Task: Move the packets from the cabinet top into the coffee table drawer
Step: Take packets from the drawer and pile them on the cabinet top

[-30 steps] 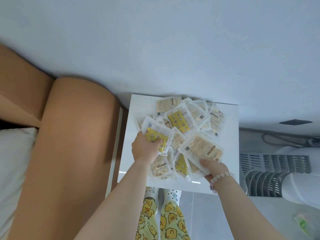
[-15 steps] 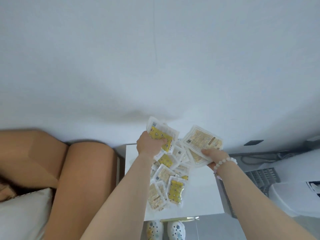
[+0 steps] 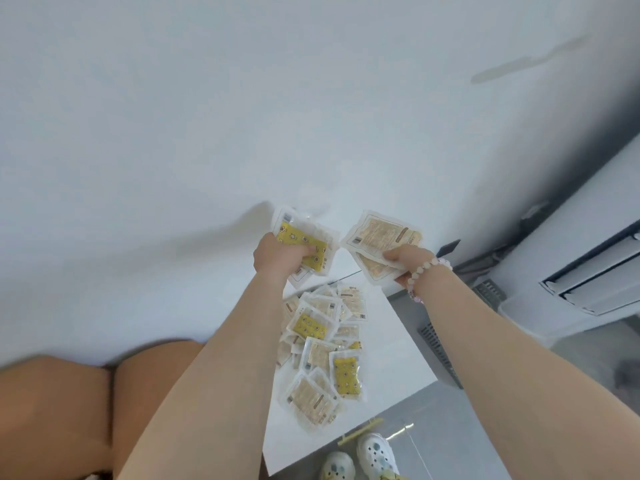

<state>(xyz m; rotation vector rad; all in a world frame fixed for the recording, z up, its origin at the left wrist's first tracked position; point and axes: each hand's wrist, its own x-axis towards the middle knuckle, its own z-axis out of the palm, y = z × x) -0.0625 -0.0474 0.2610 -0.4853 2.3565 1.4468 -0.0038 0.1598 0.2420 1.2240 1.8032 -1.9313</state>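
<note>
Lifted clear of the cabinet top (image 3: 391, 362); left grip (image 3: 277, 259) and right grip (image 3: 407, 263) each clutch packets (image 3: 381, 237).

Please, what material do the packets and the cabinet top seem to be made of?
The packets look like thin glossy plastic film: clear shiny borders, crinkled edges, printed yellow or beige faces. The cabinet top looks like a smooth white glossy panel, perhaps lacquered board or laminate; which one cannot be told.

— Left of the cabinet? Tan leather sofa back (image 3: 62, 403), rounded and smooth.
— And behind? Pale blue-white wall (image 3: 242, 98), with a grey smear (image 3: 530, 62) high on the right.
— On the floor? Grey tiles (image 3: 398, 410), white clogs (image 3: 375, 452) with charms.
— Far right? White appliance (image 3: 595, 271), slatted grille (image 3: 440, 355) below.
</note>
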